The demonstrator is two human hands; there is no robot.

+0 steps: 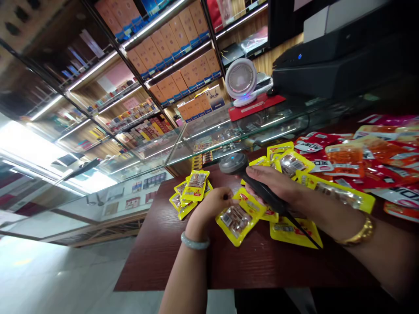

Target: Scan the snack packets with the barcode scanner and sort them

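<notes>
My right hand (pixel 276 181) is wrapped round a black barcode scanner (pixel 262 187); its rounded head points left and its cable trails down to the right. My left hand (pixel 216 203), with a pale bangle at the wrist, is closed at the upper left edge of a yellow snack packet (pixel 237 220). That packet has a clear window with brown pieces inside and a barcode. Left of this hand lies a small pile of similar yellow packets (pixel 193 189). More yellow packets (pixel 293 163) lie beneath and behind the scanner and my right hand.
Red and orange snack packets (pixel 353 157) are heaped at the right of the dark wooden table (pixel 157 261). Behind it stand a glass display case (pixel 209 135), a white fan (pixel 241 80) on a red mat and a black machine (pixel 321 65). Stocked shelves (pixel 170 39) line the wall.
</notes>
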